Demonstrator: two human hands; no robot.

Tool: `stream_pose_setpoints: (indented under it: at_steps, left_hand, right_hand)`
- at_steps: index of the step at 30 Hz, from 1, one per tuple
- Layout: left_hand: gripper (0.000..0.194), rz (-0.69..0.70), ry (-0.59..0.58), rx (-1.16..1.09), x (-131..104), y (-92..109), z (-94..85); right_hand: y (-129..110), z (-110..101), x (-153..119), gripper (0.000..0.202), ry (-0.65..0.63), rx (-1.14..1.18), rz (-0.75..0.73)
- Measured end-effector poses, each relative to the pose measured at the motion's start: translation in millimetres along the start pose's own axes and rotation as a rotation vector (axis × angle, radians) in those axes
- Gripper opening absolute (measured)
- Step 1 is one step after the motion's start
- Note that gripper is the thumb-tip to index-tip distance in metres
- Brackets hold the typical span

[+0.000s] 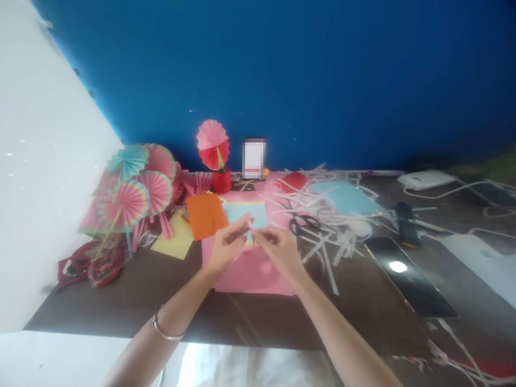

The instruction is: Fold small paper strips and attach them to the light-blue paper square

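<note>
My left hand [230,242] and my right hand [278,244] meet over a pink sheet [253,274] at the middle of the table. The fingertips of both hands are pinched together around something small and pale between them, too small and blurred to name. Just behind the fingers lies a light blue piece of paper [258,211] with yellow edges. An orange paper square [206,216] lies left of it, partly over a yellow sheet's side. Black-handled scissors [304,224] lie to the right of my right hand, among white paper strips [329,263].
Folded paper fans [124,203] stand at the left beside a red bundle [91,263]. A red pot [221,180] holds a pink-and-red fan at the back. A phone [411,277], a white device [425,179] and cables are at the right.
</note>
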State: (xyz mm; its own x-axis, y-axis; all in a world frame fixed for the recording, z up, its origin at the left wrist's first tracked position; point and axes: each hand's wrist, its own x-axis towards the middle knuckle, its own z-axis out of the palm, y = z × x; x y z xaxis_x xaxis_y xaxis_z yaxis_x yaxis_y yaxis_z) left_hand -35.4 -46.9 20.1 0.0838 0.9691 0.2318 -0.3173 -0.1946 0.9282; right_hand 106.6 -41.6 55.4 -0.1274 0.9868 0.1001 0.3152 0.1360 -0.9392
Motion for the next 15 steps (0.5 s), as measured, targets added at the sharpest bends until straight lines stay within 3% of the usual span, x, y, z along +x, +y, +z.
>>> stream_pose_setpoints:
  at_steps: [7,11,15]
  left_hand:
    - [0.04,-0.139,0.266,-0.178,5,-5,4.2]
    - [0.04,-0.138,0.312,-0.226,7,-7,4.6]
    - [0.041,-0.129,0.331,-0.242,8,-4,4.8]
  right_hand:
    - [-8,5,-7,0.025,-0.027,-0.007,-0.019]
    - [-4,8,-8,0.028,-0.051,0.004,-0.005]
    - [-1,11,-10,0.033,-0.014,-0.127,-0.032]
